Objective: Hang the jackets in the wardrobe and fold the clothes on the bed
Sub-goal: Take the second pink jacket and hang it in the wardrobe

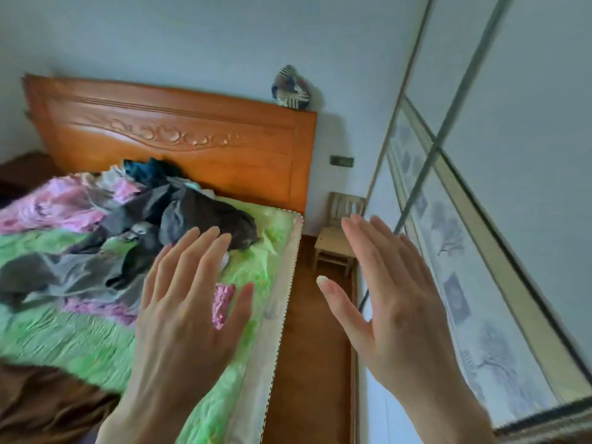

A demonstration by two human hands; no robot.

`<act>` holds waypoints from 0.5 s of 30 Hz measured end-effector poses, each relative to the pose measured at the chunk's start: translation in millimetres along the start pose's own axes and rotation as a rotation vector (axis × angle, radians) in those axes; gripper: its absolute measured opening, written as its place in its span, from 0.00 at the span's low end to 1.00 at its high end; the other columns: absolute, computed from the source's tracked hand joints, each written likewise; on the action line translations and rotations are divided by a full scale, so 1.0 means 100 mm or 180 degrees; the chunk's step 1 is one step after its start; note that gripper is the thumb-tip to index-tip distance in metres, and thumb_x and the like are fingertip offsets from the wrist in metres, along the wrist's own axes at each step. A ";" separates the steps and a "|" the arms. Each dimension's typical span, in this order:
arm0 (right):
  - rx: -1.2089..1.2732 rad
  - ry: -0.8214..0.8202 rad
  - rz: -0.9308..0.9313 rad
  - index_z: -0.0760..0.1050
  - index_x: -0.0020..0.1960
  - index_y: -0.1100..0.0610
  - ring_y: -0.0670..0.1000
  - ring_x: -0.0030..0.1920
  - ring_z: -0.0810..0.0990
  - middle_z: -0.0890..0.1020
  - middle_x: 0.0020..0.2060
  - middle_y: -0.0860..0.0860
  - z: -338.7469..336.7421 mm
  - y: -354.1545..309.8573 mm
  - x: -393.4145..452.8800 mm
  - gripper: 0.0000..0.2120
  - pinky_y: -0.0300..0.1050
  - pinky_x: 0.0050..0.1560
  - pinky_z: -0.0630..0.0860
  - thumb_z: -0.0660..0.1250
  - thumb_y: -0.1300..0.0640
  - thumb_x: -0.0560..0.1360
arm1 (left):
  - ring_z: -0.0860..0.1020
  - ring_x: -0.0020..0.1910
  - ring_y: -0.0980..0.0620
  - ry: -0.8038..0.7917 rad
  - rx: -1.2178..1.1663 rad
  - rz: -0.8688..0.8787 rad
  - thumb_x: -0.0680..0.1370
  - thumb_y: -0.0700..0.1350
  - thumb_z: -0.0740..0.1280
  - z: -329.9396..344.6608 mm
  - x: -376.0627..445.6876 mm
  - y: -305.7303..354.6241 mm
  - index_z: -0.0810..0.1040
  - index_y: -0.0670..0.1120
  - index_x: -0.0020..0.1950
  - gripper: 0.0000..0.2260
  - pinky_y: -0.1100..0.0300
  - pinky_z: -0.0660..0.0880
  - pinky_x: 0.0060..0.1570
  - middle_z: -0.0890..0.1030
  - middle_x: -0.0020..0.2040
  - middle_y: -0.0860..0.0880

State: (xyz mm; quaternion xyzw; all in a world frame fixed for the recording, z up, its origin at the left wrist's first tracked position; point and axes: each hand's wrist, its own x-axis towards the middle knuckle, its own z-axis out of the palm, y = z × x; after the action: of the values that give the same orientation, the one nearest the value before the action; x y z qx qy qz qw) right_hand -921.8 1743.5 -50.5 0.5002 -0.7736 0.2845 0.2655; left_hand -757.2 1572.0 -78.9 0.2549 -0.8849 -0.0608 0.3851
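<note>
Flat bare left hand [189, 302] over rumpled dark clothes [179, 213]

No text, label, brand, number or sign can be read anywhere in this view. The only markings are decoration: carved scrollwork on the wooden headboard [166, 136] at ten o'clock and faint tree prints on the wardrobe door [455, 251] at three o'clock.

A small wooden chair [336, 238] stands on the wooden floor [314, 347] by the carved headboard [179, 136], a striped bundle [291, 88] perched above.
</note>
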 end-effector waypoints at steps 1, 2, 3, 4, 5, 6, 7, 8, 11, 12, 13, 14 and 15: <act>0.0091 -0.0025 -0.0023 0.67 0.79 0.58 0.51 0.79 0.66 0.73 0.76 0.52 0.13 -0.06 0.09 0.30 0.57 0.77 0.67 0.60 0.40 0.85 | 0.70 0.76 0.43 0.0031 0.0059 -0.0095 0.81 0.54 0.66 -0.02 -0.01 -0.12 0.73 0.42 0.75 0.26 0.39 0.67 0.74 0.74 0.75 0.45; 0.0193 -0.0073 -0.0048 0.67 0.79 0.58 0.50 0.79 0.65 0.72 0.76 0.51 0.28 -0.14 0.18 0.30 0.57 0.77 0.66 0.59 0.40 0.85 | 0.70 0.76 0.43 0.0049 0.0145 -0.0192 0.81 0.53 0.66 -0.05 -0.02 -0.26 0.73 0.42 0.75 0.25 0.41 0.67 0.74 0.75 0.74 0.45; 0.0282 -0.0127 -0.0072 0.67 0.79 0.58 0.50 0.80 0.65 0.72 0.76 0.51 0.43 -0.22 0.25 0.30 0.57 0.77 0.66 0.59 0.40 0.85 | 0.70 0.76 0.44 0.0060 0.0231 -0.0280 0.81 0.54 0.65 -0.08 -0.05 -0.39 0.73 0.42 0.75 0.25 0.43 0.67 0.75 0.75 0.74 0.45; 0.0370 -0.0172 -0.0092 0.67 0.79 0.58 0.50 0.80 0.65 0.72 0.76 0.51 0.58 -0.30 0.31 0.30 0.57 0.77 0.67 0.58 0.39 0.85 | 0.70 0.76 0.44 0.0077 0.0306 -0.0351 0.82 0.55 0.64 -0.10 -0.07 -0.52 0.73 0.42 0.75 0.25 0.45 0.66 0.75 0.75 0.74 0.46; 0.0462 -0.0204 -0.0121 0.67 0.79 0.57 0.49 0.79 0.65 0.72 0.76 0.51 0.72 -0.37 0.36 0.31 0.57 0.77 0.67 0.58 0.39 0.85 | 0.70 0.76 0.44 0.0093 0.0372 -0.0408 0.82 0.55 0.64 -0.12 -0.10 -0.64 0.74 0.42 0.74 0.25 0.46 0.66 0.75 0.75 0.74 0.46; 0.0550 -0.0243 -0.0161 0.67 0.79 0.57 0.49 0.79 0.65 0.72 0.76 0.50 0.87 -0.45 0.39 0.31 0.57 0.76 0.67 0.57 0.38 0.85 | 0.71 0.76 0.44 0.0109 0.0431 -0.0462 0.82 0.56 0.63 -0.12 -0.13 -0.77 0.74 0.42 0.74 0.25 0.47 0.67 0.75 0.76 0.73 0.46; 0.0628 -0.0296 -0.0198 0.67 0.79 0.57 0.49 0.80 0.65 0.72 0.76 0.50 1.01 -0.52 0.42 0.31 0.57 0.76 0.67 0.57 0.38 0.85 | 0.71 0.75 0.44 0.0115 0.0484 -0.0518 0.82 0.56 0.63 -0.12 -0.16 -0.89 0.74 0.41 0.74 0.25 0.47 0.67 0.75 0.76 0.73 0.45; 0.0690 -0.0365 -0.0224 0.67 0.79 0.57 0.48 0.80 0.64 0.71 0.77 0.50 1.14 -0.58 0.45 0.31 0.56 0.77 0.67 0.57 0.37 0.85 | 0.72 0.75 0.44 0.0108 0.0542 -0.0582 0.82 0.56 0.64 -0.12 -0.18 -1.00 0.75 0.41 0.74 0.25 0.46 0.68 0.74 0.76 0.72 0.45; 0.0866 -0.0541 -0.0323 0.67 0.79 0.57 0.47 0.80 0.63 0.71 0.77 0.49 1.46 -0.72 0.51 0.31 0.55 0.78 0.66 0.58 0.38 0.84 | 0.72 0.74 0.44 0.0087 0.0702 -0.0801 0.82 0.56 0.65 -0.10 -0.28 -1.26 0.75 0.42 0.73 0.25 0.45 0.68 0.74 0.77 0.72 0.46; 0.0945 -0.0581 -0.0381 0.67 0.79 0.57 0.48 0.80 0.63 0.71 0.76 0.49 1.55 -0.76 0.53 0.30 0.56 0.77 0.66 0.60 0.39 0.84 | 0.72 0.75 0.44 0.0096 0.0759 -0.0872 0.82 0.56 0.65 -0.09 -0.31 -1.32 0.75 0.42 0.74 0.25 0.45 0.68 0.74 0.77 0.72 0.46; 0.1020 -0.0626 -0.0449 0.68 0.79 0.57 0.48 0.80 0.63 0.71 0.76 0.49 1.64 -0.80 0.57 0.30 0.57 0.77 0.67 0.61 0.39 0.83 | 0.72 0.75 0.45 0.0103 0.0816 -0.0938 0.82 0.56 0.65 -0.07 -0.34 -1.37 0.75 0.43 0.74 0.25 0.44 0.68 0.75 0.77 0.72 0.46; 0.1084 -0.0676 -0.0520 0.67 0.79 0.56 0.48 0.80 0.63 0.71 0.76 0.49 1.74 -0.83 0.61 0.30 0.58 0.76 0.67 0.62 0.40 0.83 | 0.71 0.75 0.45 0.0106 0.0863 -0.0996 0.82 0.56 0.66 -0.05 -0.35 -1.42 0.75 0.43 0.74 0.25 0.44 0.68 0.75 0.77 0.72 0.47; 0.1139 -0.0726 -0.0591 0.67 0.79 0.56 0.48 0.80 0.64 0.71 0.76 0.48 1.83 -0.85 0.66 0.30 0.58 0.75 0.68 0.63 0.40 0.83 | 0.71 0.76 0.46 0.0113 0.0899 -0.1052 0.82 0.56 0.66 -0.03 -0.36 -1.47 0.74 0.43 0.74 0.25 0.44 0.68 0.75 0.77 0.73 0.47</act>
State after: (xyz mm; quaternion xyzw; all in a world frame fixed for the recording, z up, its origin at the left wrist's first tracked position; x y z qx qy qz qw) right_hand -890.4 1544.2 -117.4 0.6372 -0.6864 0.3331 0.1085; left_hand -675.0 1463.3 -145.2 0.4489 -0.8239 0.0060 0.3459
